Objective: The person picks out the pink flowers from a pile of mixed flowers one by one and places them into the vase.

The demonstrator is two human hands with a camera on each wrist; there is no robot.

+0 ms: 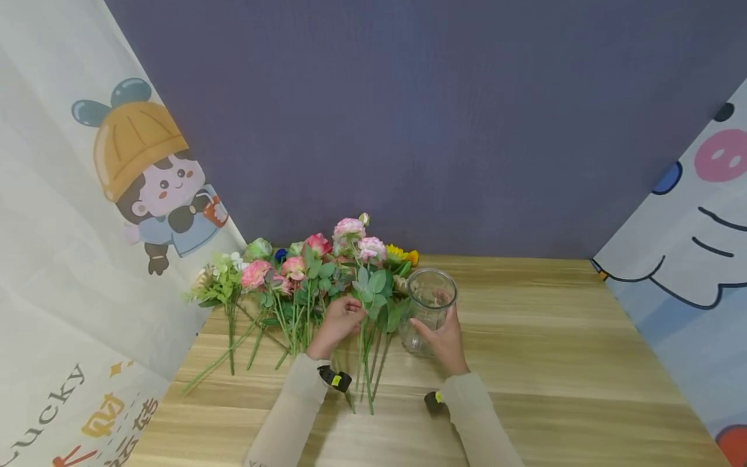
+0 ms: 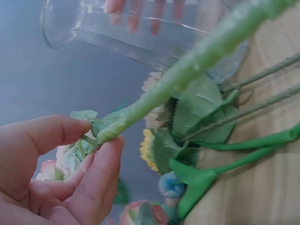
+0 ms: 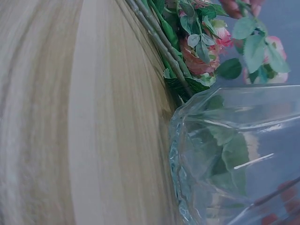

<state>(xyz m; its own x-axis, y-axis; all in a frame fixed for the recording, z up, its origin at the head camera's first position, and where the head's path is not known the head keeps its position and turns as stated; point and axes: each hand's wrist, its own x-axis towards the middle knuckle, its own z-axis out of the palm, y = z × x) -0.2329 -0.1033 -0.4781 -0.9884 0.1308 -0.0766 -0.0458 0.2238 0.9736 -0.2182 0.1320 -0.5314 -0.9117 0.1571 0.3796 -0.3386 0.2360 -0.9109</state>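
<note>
My left hand (image 1: 340, 321) pinches the green stem (image 2: 164, 89) of an artificial flower between thumb and fingertips, just by its leaves. Its pale pink blooms (image 1: 371, 249) point up and away, and the stem's lower end reaches toward the front of the table. Around a clear glass vase (image 1: 415, 342) curls my right hand (image 1: 441, 342), thumb on the near side and fingers on the far right. The vase stands upright with its round mouth up. Nothing is inside it; leaves show through its glass in the right wrist view.
Several artificial flowers lie left of the vase on the wooden table (image 1: 543, 363), among them a pink rose (image 1: 255, 274), a white-and-green spray (image 1: 222, 275) and a yellow sunflower (image 1: 403, 254). A dark wall (image 1: 438, 130) rises behind; printed curtains (image 1: 41, 259) flank the table.
</note>
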